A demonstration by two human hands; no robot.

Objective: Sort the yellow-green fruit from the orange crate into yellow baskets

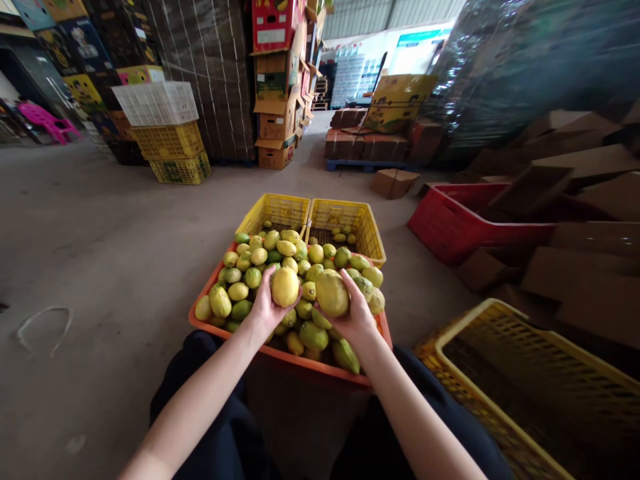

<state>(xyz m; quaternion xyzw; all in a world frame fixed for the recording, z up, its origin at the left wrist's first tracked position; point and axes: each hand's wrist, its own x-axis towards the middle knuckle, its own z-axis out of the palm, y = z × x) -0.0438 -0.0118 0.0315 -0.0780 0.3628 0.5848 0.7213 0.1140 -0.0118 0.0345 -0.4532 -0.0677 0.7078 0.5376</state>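
Note:
My left hand [267,303] is wrapped round a yellow lemon [285,287]. In my right hand [356,308] is a larger, greenish-yellow lemon [333,293]. Both fruits are held side by side, a little apart, above an orange crate [200,319]. That crate is heaped with yellow and green lemons [238,291] of mixed sizes. My palms and some fingers are hidden behind the fruit.
Two yellow crates [373,233] with a few lemons stand just beyond the orange one. At the right are a red crate [435,227], a large yellow crate [480,317] and cardboard [595,280]. Stacked crates [170,140] and boxes [274,120] stand farther back.

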